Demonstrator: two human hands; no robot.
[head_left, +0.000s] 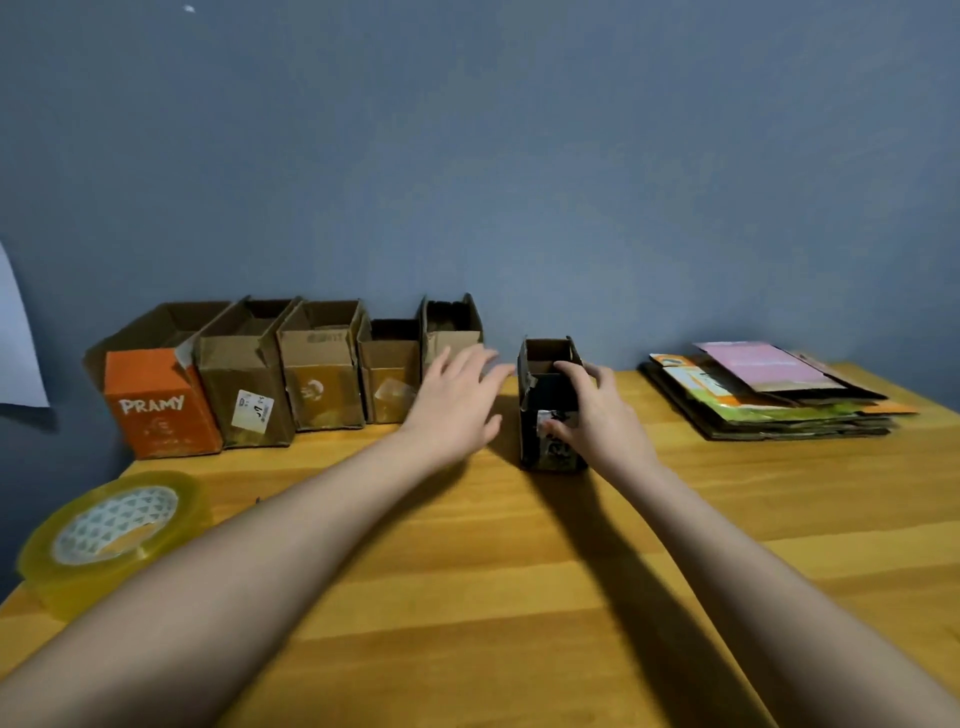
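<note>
The dark box stands upright on the table, top open, a little way right of the row of boxes by the wall. It is gripped by the right hand: the fingers are hooked over the far rim and the thumb is pressed on the front. The left hand is held open and flat in the gap between the dark box and the last box of the row. Nothing is held in it. Whether it touches that last box cannot be told.

It looks as if the dark box is to be added to the end of the row. To do this well, it should be slid along the wood, not lifted high, so it is not tipped. The last box can be steadied by the left hand so the row is not knocked. The fronts should be lined up. The tape at the left and the pile of flat card at the right are well apart and need not be touched.
</note>
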